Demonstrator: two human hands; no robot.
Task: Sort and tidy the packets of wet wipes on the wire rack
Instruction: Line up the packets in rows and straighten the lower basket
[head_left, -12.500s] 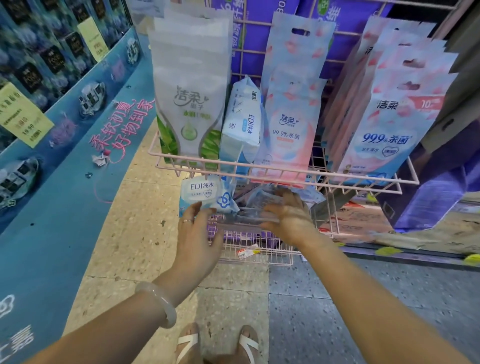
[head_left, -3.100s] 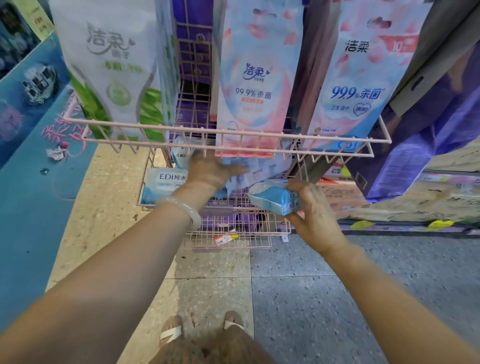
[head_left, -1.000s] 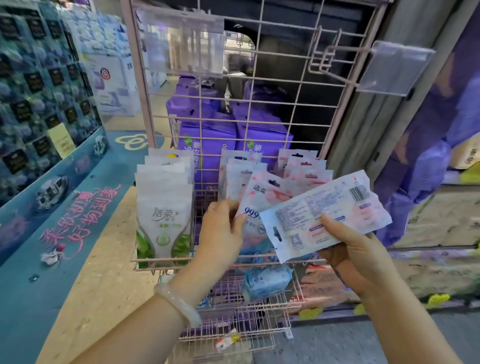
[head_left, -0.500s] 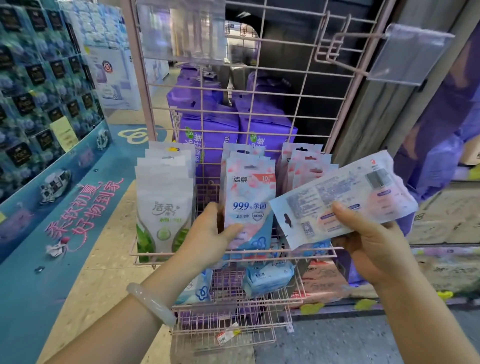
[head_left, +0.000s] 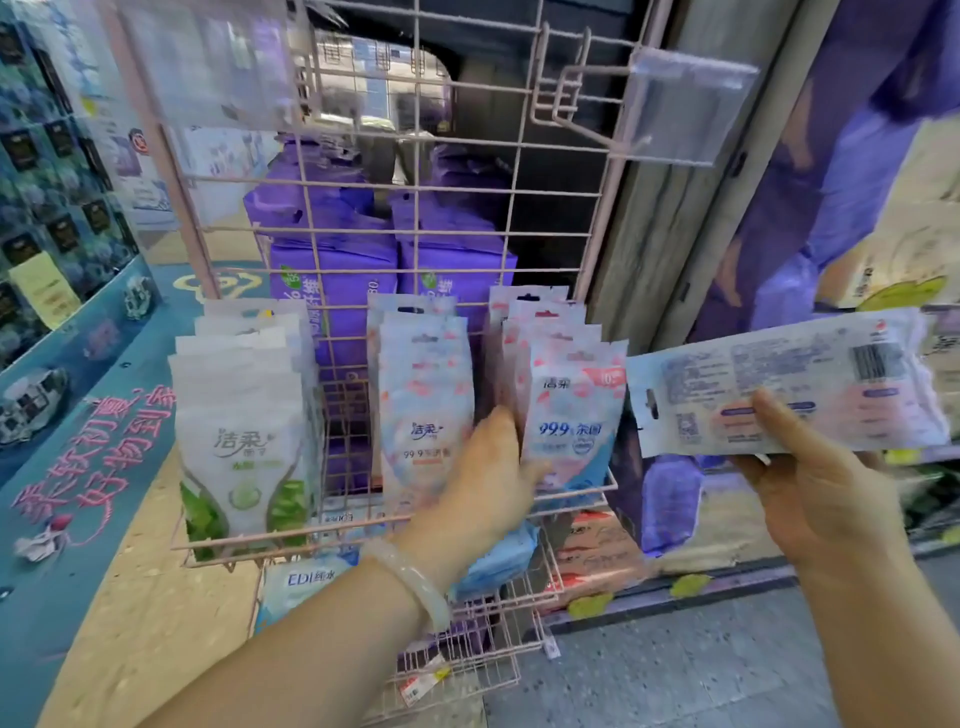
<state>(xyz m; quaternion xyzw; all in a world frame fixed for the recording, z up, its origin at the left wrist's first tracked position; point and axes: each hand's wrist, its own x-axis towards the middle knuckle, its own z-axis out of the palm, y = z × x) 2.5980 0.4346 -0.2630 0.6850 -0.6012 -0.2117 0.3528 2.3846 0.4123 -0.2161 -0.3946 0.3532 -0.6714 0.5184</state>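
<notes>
A pink wire rack (head_left: 467, 208) holds three upright rows of wet-wipe packets in its upper basket: white-green ones (head_left: 241, 436) on the left, pink-blue ones (head_left: 423, 410) in the middle, and pink-blue "99.9" ones (head_left: 569, 415) on the right. My left hand (head_left: 491, 478) reaches between the middle and right rows, fingers against the front right packet. Off to the right of the rack, my right hand (head_left: 810, 483) grips a pink-blue packet (head_left: 789, 384) sideways, back label facing me. The lower basket holds blue packets (head_left: 493, 561) and an EDI packet (head_left: 306, 579).
Purple packs (head_left: 332, 260) are stacked behind the rack grid. An empty hook with a clear price tag holder (head_left: 691, 109) juts out at the upper right. A blue display stand (head_left: 78, 415) runs along the left. Purple bags (head_left: 831, 208) stand on the right.
My left hand has shifted from the middle row's front packet to the gap beside the right row. My right hand has carried the sideways packet further right.
</notes>
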